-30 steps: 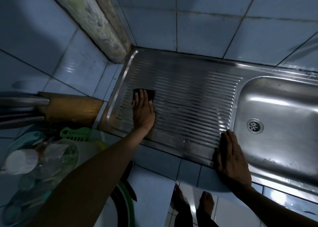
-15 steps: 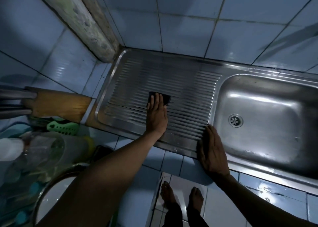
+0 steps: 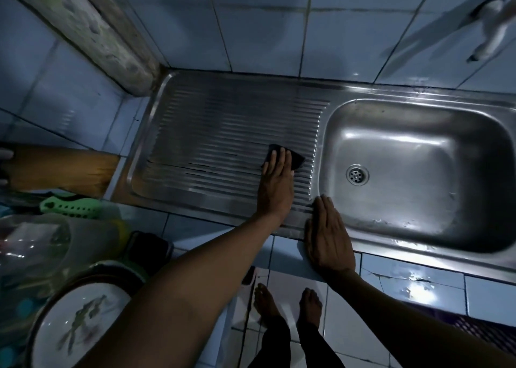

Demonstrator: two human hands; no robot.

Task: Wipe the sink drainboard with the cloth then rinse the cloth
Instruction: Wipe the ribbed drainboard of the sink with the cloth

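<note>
Stretching from nine o'clock to three o'clock across the middle of the view, the steel sink unit sits in a tiled surface, with pale blue wall tiles behind it at twelve o'clock. The ribbed drainboard fills the left part and the basin the right, its round drain near the centre of the basin floor. A stained pipe or post runs down into the corner at eleven o'clock. A pale tap juts out at two o'clock.

The left hand lies palm down on the drainboard's right end, fingers straight and close together, its grip pressing flat on the dark cloth, which shows beyond the fingertips just short of the basin's edge. Dark wet streaks lie on the ribs toward nine o'clock of the cloth. The right hand rests open and flat on the front rim at five o'clock of the left hand, fingers together, holding nothing.

At nine o'clock a wooden block sits beside the drainboard, a green plastic piece just below it. At seven o'clock a white plate with a faint print sits among clear plastic containers; their contents are too dim to tell. Bare feet stand on the floor tiles at six o'clock.
</note>
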